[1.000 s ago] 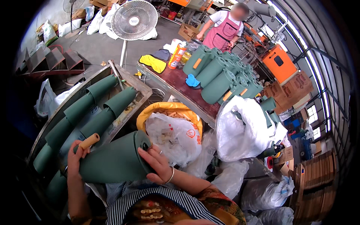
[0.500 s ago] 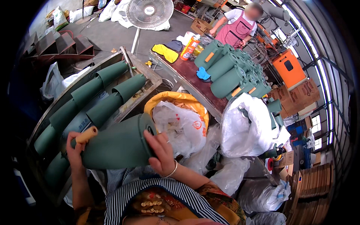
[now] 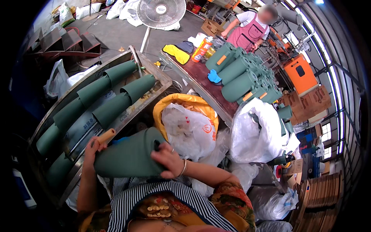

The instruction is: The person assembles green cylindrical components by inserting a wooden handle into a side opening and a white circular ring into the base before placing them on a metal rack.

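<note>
In front of my apron lies a large dark green plastic cylinder (image 3: 125,156) on its side, a flanged end with a dark hole toward my right. My left hand (image 3: 94,150) is closed round a short orange tube (image 3: 107,135) at the cylinder's far left end, where it seems to steady the cylinder too; the fingers' inner side is hidden. With fingers curled at the flanged end by the hole, my right hand (image 3: 170,159) holds the cylinder. A bit of blue shows behind the cylinder's upper edge.
To the left, a metal-edged trough (image 3: 154,91) holds two rows of nested green cylinders (image 3: 94,91). Ahead stands a yellow sack (image 3: 158,112) with orange tubes and plastic film. Many green cylinders with orange handles fill a table (image 3: 185,71). A white sack (image 3: 251,135) stands right; a co-worker (image 3: 247,33) stands beyond.
The orange tube has shifted right and up across the cylinder's top edge. My right hand's fingers, spread before, now curl in at the flanged end. The view has shifted slightly.
</note>
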Action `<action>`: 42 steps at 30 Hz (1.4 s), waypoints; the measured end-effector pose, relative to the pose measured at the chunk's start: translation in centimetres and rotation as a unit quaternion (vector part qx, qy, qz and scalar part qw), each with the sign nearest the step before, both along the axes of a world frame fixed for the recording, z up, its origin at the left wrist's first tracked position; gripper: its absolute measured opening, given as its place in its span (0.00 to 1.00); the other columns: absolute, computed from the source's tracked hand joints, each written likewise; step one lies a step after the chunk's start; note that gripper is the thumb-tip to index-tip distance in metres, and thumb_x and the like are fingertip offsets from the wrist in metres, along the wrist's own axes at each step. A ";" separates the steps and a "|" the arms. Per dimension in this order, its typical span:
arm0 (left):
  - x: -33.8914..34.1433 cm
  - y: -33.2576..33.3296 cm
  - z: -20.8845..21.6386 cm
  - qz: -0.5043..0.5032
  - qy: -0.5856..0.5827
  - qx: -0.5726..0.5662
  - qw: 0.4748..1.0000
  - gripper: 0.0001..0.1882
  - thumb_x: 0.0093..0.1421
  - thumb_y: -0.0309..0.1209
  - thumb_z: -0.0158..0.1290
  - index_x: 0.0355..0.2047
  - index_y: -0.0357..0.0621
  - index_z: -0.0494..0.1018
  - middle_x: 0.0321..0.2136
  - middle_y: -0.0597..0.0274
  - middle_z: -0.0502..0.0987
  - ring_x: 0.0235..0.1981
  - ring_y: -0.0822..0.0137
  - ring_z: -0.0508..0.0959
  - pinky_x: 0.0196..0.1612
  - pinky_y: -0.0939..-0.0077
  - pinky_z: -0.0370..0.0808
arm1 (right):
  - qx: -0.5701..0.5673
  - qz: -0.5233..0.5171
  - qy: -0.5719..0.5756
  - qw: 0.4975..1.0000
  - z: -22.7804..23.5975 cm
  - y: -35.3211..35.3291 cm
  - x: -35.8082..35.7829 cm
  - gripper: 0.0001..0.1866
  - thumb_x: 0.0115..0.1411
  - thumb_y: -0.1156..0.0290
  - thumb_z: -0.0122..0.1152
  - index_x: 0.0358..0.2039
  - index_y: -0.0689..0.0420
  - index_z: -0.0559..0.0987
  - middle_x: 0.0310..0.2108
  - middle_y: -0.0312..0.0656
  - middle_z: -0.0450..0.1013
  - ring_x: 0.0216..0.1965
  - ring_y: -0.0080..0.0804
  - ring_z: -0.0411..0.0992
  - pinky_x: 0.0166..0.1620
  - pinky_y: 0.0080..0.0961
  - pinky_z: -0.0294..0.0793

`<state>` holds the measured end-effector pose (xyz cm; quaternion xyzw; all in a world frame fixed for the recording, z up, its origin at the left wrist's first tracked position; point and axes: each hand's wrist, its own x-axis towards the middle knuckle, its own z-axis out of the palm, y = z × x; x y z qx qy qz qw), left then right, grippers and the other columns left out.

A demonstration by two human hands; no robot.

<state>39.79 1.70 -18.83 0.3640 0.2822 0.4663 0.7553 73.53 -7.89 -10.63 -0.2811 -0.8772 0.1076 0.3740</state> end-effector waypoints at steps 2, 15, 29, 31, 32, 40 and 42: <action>1.1 -1.0 2.8 0.121 0.122 0.169 0.971 0.17 0.58 0.37 0.59 0.38 0.39 0.67 0.26 0.63 0.71 0.28 0.69 0.70 0.38 0.78 0.68 | -0.176 -0.123 0.215 0.953 -0.2 -0.2 -1.6 0.32 0.65 0.54 0.43 0.62 0.64 0.62 0.49 0.48 0.67 0.53 0.40 0.63 0.59 0.36 0.59; 0.2 -0.7 8.6 0.158 0.085 0.259 0.949 0.21 0.53 0.38 0.62 0.37 0.39 0.65 0.30 0.60 0.70 0.29 0.74 0.67 0.36 0.81 0.64 | -0.076 -0.180 0.218 0.956 2.8 0.0 -3.5 0.34 0.66 0.52 0.38 0.62 0.69 0.59 0.45 0.57 0.67 0.44 0.51 0.66 0.50 0.39 0.64; -0.1 1.8 1.0 0.061 0.080 0.054 0.993 0.19 0.61 0.41 0.57 0.37 0.41 0.63 0.25 0.65 0.70 0.26 0.76 0.67 0.34 0.85 0.65 | -0.140 -0.164 0.089 0.972 1.4 1.2 -3.3 0.32 0.64 0.58 0.44 0.61 0.69 0.59 0.38 0.56 0.64 0.37 0.53 0.63 0.44 0.43 0.64; 0.1 1.8 0.5 0.046 0.052 0.011 0.998 0.18 0.62 0.40 0.56 0.37 0.41 0.63 0.23 0.65 0.69 0.26 0.75 0.67 0.35 0.84 0.66 | -0.131 -0.151 0.077 0.977 1.3 1.4 -3.2 0.32 0.63 0.59 0.44 0.61 0.69 0.59 0.38 0.56 0.64 0.37 0.53 0.63 0.44 0.42 0.64; 0.0 1.9 -0.2 0.024 0.030 -0.002 0.999 0.18 0.62 0.41 0.56 0.37 0.42 0.63 0.23 0.65 0.67 0.26 0.75 0.67 0.35 0.83 0.66 | -0.108 -0.140 0.070 0.982 1.2 1.6 -3.3 0.32 0.63 0.59 0.45 0.61 0.69 0.59 0.38 0.55 0.64 0.37 0.53 0.63 0.44 0.42 0.64; -0.1 0.1 -3.2 -0.048 -0.080 -0.151 0.984 0.18 0.62 0.45 0.54 0.36 0.45 0.63 0.20 0.70 0.61 0.26 0.73 0.67 0.31 0.82 0.68 | -0.057 -0.050 -0.012 0.997 1.0 0.1 -4.0 0.33 0.62 0.55 0.46 0.61 0.67 0.62 0.39 0.52 0.63 0.37 0.50 0.63 0.46 0.42 0.64; -0.2 0.1 -1.8 -0.037 -0.071 -0.117 0.990 0.18 0.63 0.45 0.53 0.36 0.45 0.63 0.20 0.70 0.61 0.26 0.74 0.66 0.31 0.83 0.68 | -0.048 -0.041 -0.039 0.997 1.0 0.0 -3.5 0.34 0.65 0.50 0.43 0.61 0.66 0.63 0.41 0.52 0.65 0.40 0.49 0.64 0.48 0.42 0.64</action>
